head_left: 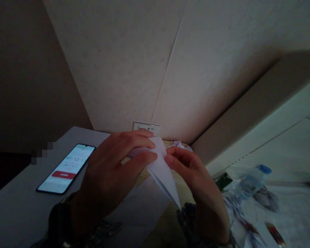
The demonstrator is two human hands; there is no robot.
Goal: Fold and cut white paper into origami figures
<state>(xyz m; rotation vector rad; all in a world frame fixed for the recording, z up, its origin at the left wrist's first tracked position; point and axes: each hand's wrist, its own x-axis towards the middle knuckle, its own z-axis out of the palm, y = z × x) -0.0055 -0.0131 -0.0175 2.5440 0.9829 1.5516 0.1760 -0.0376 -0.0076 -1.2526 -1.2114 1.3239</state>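
A folded piece of white paper (165, 174) is held up between my two hands, its narrow tip pointing down toward me. My left hand (118, 162) grips its left side, thumb and fingers closed on the upper part. On the right edge, my right hand (189, 168) pinches the paper between thumb and forefinger; its other fingers are curled. Below lies a flat white sheet (147, 206) on a wooden surface (167, 220). My left palm and wrist hide part of what is beneath.
A phone (67, 168) with a lit timer screen lies on a white surface at left. A wall socket (146, 128) is behind my hands, with crumpled paper (180, 145) nearby. At lower right are a plastic bottle (255, 181) with a blue cap and several loose papers.
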